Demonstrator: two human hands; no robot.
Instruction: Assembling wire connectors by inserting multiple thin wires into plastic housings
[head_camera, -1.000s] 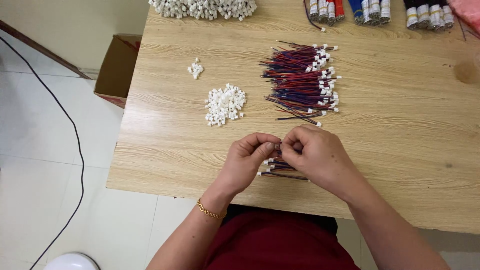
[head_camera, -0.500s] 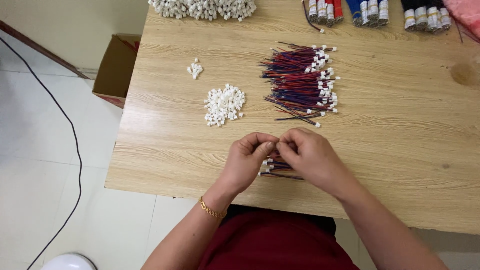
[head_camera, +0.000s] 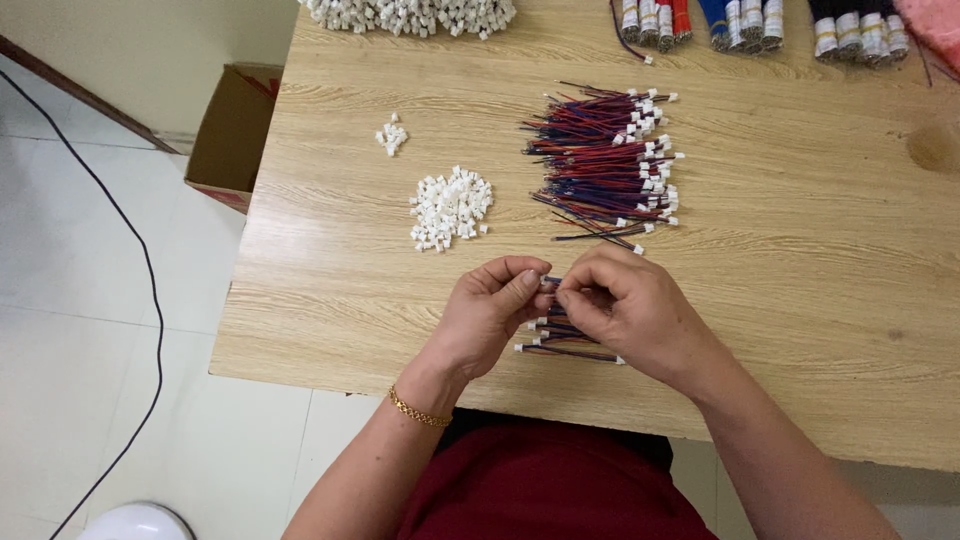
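My left hand (head_camera: 492, 312) and right hand (head_camera: 625, 305) meet at lower centre of the frame, fingertips pinched together on a small wire lead (head_camera: 551, 285) above a few finished leads (head_camera: 565, 345) on the desk (head_camera: 800, 300); loose white connectors (head_camera: 450, 207) lie just up-left.

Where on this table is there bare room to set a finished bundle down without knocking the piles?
The widest bare patch is the table right of the wire pile and the right hand. A smaller one lies at the left edge, below the white connector heap. The far edge with the spools and the spot between both hands are crowded.
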